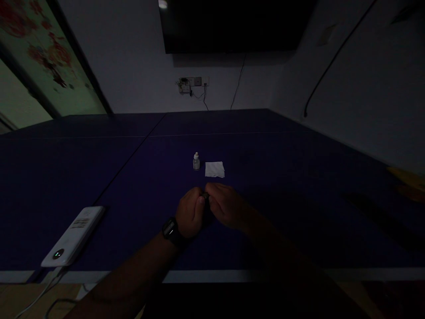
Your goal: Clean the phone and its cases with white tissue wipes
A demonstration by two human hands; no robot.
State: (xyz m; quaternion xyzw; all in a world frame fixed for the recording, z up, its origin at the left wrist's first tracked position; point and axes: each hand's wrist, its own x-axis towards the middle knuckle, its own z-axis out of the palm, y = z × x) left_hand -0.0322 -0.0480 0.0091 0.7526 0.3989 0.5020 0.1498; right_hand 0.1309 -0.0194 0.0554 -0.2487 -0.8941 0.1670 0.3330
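In the dim head view my left hand [190, 212] and my right hand [227, 206] meet over the table, knuckles nearly touching. Between their thumbs and fingers is a small dark object [205, 195], mostly covered; its kind cannot be made out. Both hands are closed on it. A dark watch [170, 228] sits on my left wrist. Just beyond the hands stands a small clear bottle [196, 163] with a white top, upright. To its right a folded white tissue [214, 169] lies flat.
A white power bank [73, 237] with a cable [49, 281] plugged in lies at the left of the blue table [139, 190]. Some yellow thing [407, 178] is at the right edge. Wall sockets [195, 81] and a dark screen [232, 26] are on the far wall.
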